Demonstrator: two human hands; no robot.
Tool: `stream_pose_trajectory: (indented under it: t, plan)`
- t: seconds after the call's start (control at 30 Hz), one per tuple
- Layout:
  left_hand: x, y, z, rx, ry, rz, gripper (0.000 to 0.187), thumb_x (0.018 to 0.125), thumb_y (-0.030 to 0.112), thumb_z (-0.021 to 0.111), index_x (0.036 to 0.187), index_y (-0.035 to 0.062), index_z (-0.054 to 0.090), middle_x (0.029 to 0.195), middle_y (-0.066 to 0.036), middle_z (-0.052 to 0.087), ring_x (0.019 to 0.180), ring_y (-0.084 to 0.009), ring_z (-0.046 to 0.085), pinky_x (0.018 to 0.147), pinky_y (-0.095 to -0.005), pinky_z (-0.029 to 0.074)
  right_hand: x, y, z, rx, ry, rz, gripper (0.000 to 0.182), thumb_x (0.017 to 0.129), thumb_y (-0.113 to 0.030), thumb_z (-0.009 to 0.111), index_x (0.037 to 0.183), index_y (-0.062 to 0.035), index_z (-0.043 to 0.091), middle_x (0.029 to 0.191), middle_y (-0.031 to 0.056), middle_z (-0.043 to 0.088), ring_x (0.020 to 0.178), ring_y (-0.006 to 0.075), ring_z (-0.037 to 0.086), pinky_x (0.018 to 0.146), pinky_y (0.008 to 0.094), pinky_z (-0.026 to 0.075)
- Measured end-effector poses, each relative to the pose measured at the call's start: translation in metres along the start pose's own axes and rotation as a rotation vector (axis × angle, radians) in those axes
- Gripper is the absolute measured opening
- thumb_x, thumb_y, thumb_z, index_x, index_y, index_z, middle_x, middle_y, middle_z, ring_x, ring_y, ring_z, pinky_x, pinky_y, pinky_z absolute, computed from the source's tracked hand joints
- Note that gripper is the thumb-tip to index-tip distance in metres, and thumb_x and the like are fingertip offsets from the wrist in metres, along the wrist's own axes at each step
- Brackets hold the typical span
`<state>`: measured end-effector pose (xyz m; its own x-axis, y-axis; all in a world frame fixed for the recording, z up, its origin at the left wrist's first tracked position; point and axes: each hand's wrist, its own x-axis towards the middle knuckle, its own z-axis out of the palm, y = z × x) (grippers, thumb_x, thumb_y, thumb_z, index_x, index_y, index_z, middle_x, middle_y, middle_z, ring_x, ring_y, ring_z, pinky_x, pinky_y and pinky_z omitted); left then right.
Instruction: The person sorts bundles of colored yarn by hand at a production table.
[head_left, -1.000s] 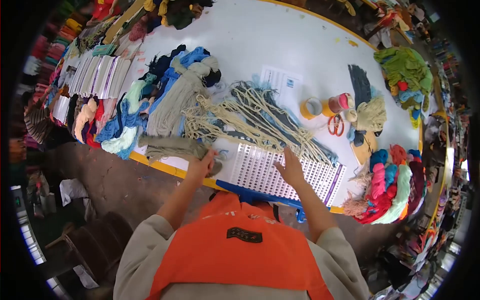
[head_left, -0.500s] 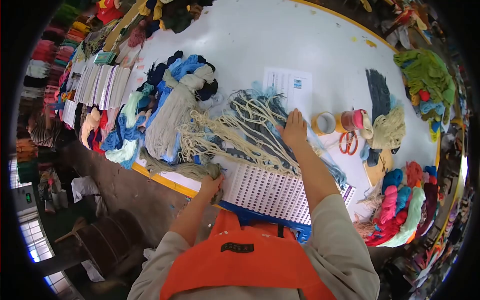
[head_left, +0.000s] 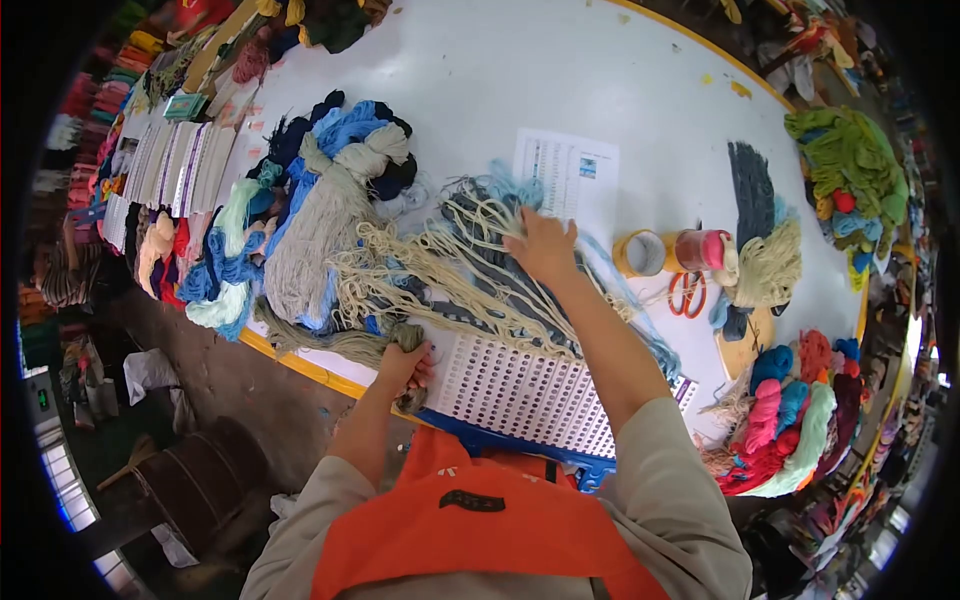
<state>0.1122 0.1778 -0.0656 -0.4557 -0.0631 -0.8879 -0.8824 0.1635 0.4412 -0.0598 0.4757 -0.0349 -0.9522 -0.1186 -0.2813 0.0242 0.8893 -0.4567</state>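
My left hand [head_left: 403, 366] is closed around the end of an olive-grey yarn skein [head_left: 335, 343] at the table's front edge. My right hand [head_left: 545, 250], its fingers apart, lies over a loose pile of dark grey yarn [head_left: 500, 270] at its upper right side. Cream yarn strands [head_left: 425, 268] spread across that pile to the left. Between my arms, a white perforated card [head_left: 510, 385] with rows of holes lies partly under the yarn. A printed sheet [head_left: 575, 165] is just beyond my right hand.
Light grey skeins [head_left: 325, 225] and blue yarn [head_left: 350, 128] are heaped on the left. Tape rolls [head_left: 640, 253] and red-handled scissors [head_left: 687, 295] lie to the right, near more yarn [head_left: 765, 265]. Bright skeins [head_left: 790, 400] sit at the right front corner, and green yarn [head_left: 850, 160] lies beyond.
My right hand has moved left from the printed sheet's lower edge onto the yarn pile, its fingers spreading. My left hand keeps its hold on the olive-grey skein. The view has shifted slightly.
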Motion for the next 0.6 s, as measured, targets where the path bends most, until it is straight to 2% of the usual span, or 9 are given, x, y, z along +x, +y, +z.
stream_pose_trajectory:
  t: [0.03,0.07,0.17,0.2,0.23,0.3,0.33,0.43,0.6]
  plan:
    - [0.000,0.001,-0.001,-0.003,-0.002,-0.001,0.042,0.089,0.035,0.065,0.073,-0.0035,0.061,0.063,-0.015,0.066,0.038,-0.0172,0.055,0.032,-0.0277,0.037,-0.006,-0.003,-0.004,0.073,-0.070,-0.070,0.054,0.087,-0.042,0.060,0.130,-0.0115,0.047,0.118,0.0158,0.061,0.109,0.0344,0.058,0.106,0.0580,0.027]
    - [-0.001,0.003,-0.001,0.001,-0.008,-0.008,0.042,0.089,0.035,0.065,0.073,-0.0037,0.061,0.063,-0.015,0.066,0.038,-0.0173,0.055,0.032,-0.0277,0.038,-0.011,-0.002,-0.008,0.338,-0.058,-0.248,0.043,0.088,-0.038,0.061,0.120,-0.0111,0.054,0.107,0.0126,0.065,0.092,0.0357,0.064,0.097,0.0541,0.038]
    - [-0.003,0.003,0.000,0.001,-0.018,-0.014,0.042,0.089,0.035,0.065,0.074,-0.0039,0.062,0.064,-0.014,0.066,0.038,-0.0175,0.056,0.032,-0.0276,0.039,-0.011,-0.005,-0.004,0.482,0.113,-0.232,0.038,0.087,-0.035,0.063,0.115,-0.0098,0.056,0.106,0.0140,0.063,0.087,0.0366,0.064,0.086,0.0510,0.044]
    - [-0.002,0.004,0.000,0.002,-0.019,-0.007,0.042,0.089,0.036,0.065,0.074,-0.0040,0.062,0.064,-0.014,0.066,0.038,-0.0176,0.056,0.033,-0.0275,0.039,0.001,0.005,0.000,0.294,0.241,-0.194,0.038,0.085,-0.033,0.065,0.114,-0.0096,0.056,0.110,0.0130,0.062,0.095,0.0333,0.063,0.082,0.0513,0.046]
    - [-0.002,0.005,0.000,0.003,-0.021,-0.002,0.042,0.089,0.036,0.065,0.074,-0.0040,0.062,0.064,-0.014,0.066,0.038,-0.0176,0.056,0.033,-0.0275,0.039,0.008,0.015,0.006,0.292,0.245,-0.195,0.038,0.085,-0.033,0.065,0.114,-0.0096,0.056,0.110,0.0130,0.062,0.095,0.0333,0.063,0.082,0.0513,0.046]
    - [-0.003,0.005,0.000,0.018,-0.011,-0.006,0.043,0.089,0.036,0.065,0.074,-0.0039,0.062,0.064,-0.014,0.066,0.039,-0.0177,0.056,0.033,-0.0275,0.039,0.017,0.033,0.019,-0.244,0.331,0.028,0.044,0.085,-0.034,0.066,0.118,-0.0077,0.056,0.125,0.0125,0.056,0.111,0.0309,0.056,0.085,0.0541,0.045]
    - [-0.003,0.006,0.000,0.021,-0.014,-0.002,0.043,0.089,0.036,0.065,0.074,-0.0039,0.062,0.064,-0.014,0.066,0.039,-0.0177,0.056,0.033,-0.0275,0.039,0.018,0.040,0.026,-0.277,0.289,0.068,0.056,0.083,-0.035,0.067,0.127,-0.0046,0.051,0.142,0.0127,0.042,0.128,0.0304,0.041,0.091,0.0571,0.042]
    - [-0.003,0.006,0.001,0.025,-0.007,0.000,0.043,0.089,0.036,0.065,0.074,-0.0039,0.063,0.064,-0.014,0.066,0.039,-0.0177,0.057,0.033,-0.0274,0.039,0.022,0.039,0.019,-0.333,0.256,0.210,0.068,0.086,-0.042,0.063,0.138,-0.0037,0.041,0.149,0.0167,0.033,0.133,0.0346,0.035,0.097,0.0569,0.038]
    - [-0.004,0.008,0.000,0.031,-0.012,-0.005,0.042,0.089,0.035,0.065,0.073,-0.0044,0.063,0.065,-0.014,0.067,0.039,-0.0176,0.057,0.033,-0.0271,0.039,0.016,0.041,0.016,-0.287,0.316,0.166,0.069,0.086,-0.042,0.063,0.140,-0.0058,0.040,0.148,0.0180,0.034,0.132,0.0364,0.036,0.099,0.0578,0.035]
